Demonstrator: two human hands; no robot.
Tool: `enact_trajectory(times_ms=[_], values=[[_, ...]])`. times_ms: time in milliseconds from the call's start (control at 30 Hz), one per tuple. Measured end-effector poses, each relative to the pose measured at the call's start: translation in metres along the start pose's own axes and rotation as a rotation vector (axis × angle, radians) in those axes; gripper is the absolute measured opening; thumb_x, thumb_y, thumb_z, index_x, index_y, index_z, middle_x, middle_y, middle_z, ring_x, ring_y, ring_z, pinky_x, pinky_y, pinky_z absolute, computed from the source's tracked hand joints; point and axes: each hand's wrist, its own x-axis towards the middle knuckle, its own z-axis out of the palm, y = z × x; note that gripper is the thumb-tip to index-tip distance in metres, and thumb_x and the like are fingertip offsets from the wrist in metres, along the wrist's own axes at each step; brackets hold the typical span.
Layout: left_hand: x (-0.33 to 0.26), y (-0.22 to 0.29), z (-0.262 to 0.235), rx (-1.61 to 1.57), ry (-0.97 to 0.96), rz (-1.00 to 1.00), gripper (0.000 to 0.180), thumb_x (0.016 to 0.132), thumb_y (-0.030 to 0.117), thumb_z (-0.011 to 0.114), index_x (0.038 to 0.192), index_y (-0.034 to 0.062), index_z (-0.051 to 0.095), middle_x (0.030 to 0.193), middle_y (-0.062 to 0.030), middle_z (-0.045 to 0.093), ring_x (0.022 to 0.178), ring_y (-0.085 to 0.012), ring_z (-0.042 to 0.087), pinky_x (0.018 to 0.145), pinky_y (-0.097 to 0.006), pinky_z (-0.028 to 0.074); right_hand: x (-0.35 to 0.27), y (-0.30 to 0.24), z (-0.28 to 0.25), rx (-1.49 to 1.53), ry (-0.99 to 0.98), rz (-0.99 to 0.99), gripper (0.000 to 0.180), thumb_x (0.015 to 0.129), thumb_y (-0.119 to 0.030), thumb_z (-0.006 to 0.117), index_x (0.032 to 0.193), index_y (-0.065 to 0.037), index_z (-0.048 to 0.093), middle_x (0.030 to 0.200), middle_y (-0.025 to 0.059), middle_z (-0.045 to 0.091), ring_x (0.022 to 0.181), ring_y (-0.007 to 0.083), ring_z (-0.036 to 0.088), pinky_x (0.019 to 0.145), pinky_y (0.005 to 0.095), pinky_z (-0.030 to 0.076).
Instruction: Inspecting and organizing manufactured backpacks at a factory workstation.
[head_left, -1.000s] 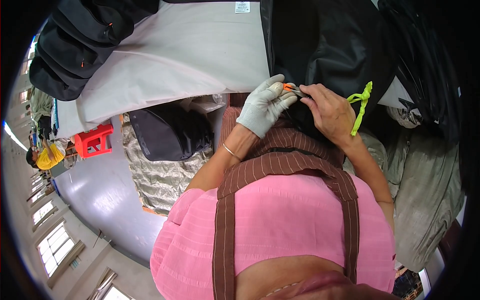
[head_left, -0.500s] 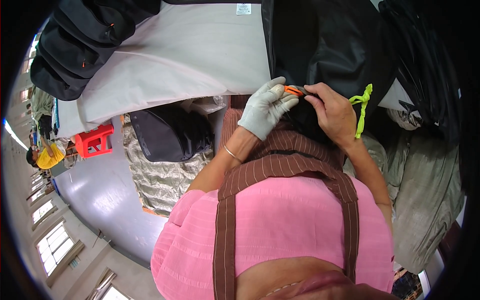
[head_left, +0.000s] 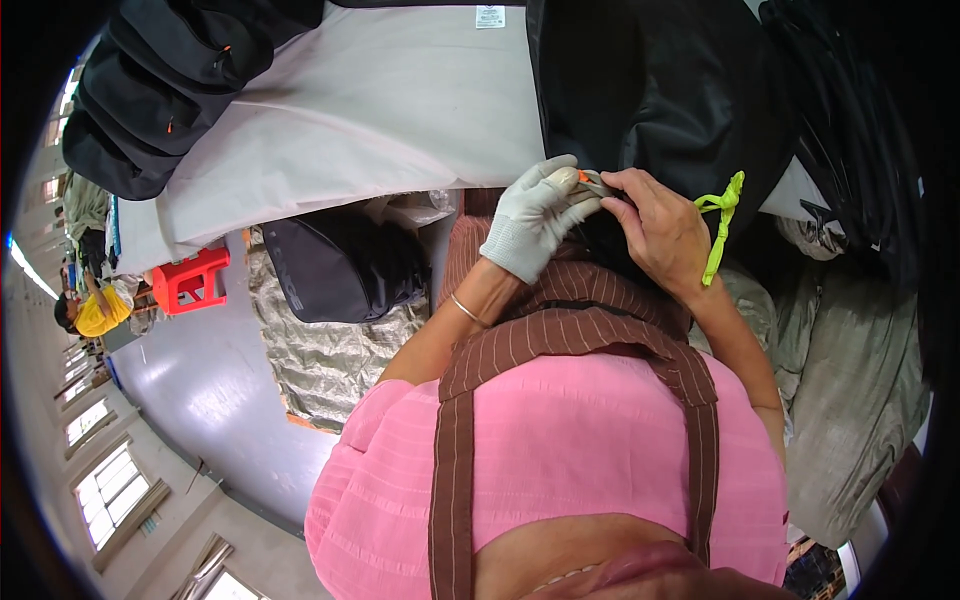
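Observation:
My left hand (head_left: pixel 533 213), in a white glove, pinches a small orange zipper pull (head_left: pixel 583 177), most of it hidden by the fingers. My bare right hand (head_left: pixel 664 232) meets it from the right, thumb and forefinger closed on a thin greyish strip (head_left: pixel 598 188) beside the pull. The fingers of both hands almost touch. A neon yellow tie (head_left: pixel 721 226) is knotted round my right wrist. Just beyond the hands lies a large black bag (head_left: pixel 680 110) of smooth material, its lower part hanging over the table edge toward my lap.
A pale cloth covers the table (head_left: pixel 400 110). Several black bags (head_left: pixel 170 90) with orange pulls are stacked at far left, and black material (head_left: pixel 850 130) at far right. A black bag (head_left: pixel 335 265) lies below the table beside a red stool (head_left: pixel 190 282). A person in yellow (head_left: pixel 100 312) is farther left.
My right hand has moved slightly left, closer to the gloved fingers. The orange zipper pull has turned and is now mostly covered, with the greyish strip showing beside it.

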Motion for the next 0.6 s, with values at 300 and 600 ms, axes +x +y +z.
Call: enact_trajectory(times_ms=[300,600], values=[[-0.0007,-0.0012,-0.0010,-0.019,-0.001,0.006,0.031,0.094,0.010,0.055,0.119,-0.0050,0.047,0.106,-0.0181,0.061,0.096,-0.0246,0.065,0.085,-0.034,0.057,-0.0026,-0.0039,0.0030,-0.072,0.039,-0.043,0.018,0.084,-0.011,0.063,0.099,-0.003,0.057,0.087,0.0109,0.063,0.077,0.0280,0.065,0.065,0.0355,0.052],[-0.0020,-0.0029,-0.0016,-0.062,-0.013,-0.012,0.028,0.094,0.009,0.054,0.118,-0.0028,0.048,0.106,-0.0173,0.061,0.097,-0.0250,0.064,0.085,-0.036,0.056,-0.0060,-0.0066,0.0085,-0.107,0.107,-0.016,0.018,0.083,-0.009,0.064,0.099,-0.003,0.057,0.086,0.0115,0.063,0.077,0.0275,0.065,0.066,0.0347,0.053]])
